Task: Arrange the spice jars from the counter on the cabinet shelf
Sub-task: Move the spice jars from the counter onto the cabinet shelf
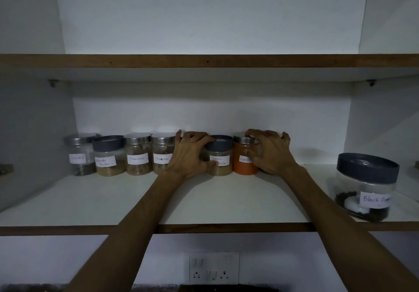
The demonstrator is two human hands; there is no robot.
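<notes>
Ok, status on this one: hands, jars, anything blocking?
Left hand gripping Garam Masala jar. Right hand on a jar mostly hidden beside Red Chilli jar. Black Pepper jar apart, front right. Nothing blocking.

Both bare forearms extend forward and upward, converging slightly. Left hand [189, 155]: palm down, fingers [197, 136] spread and curled, thumb low, wrapped in a grasp. Right hand [271, 153]: palm down, fingers curled clawlike, knuckles raised.
</notes>
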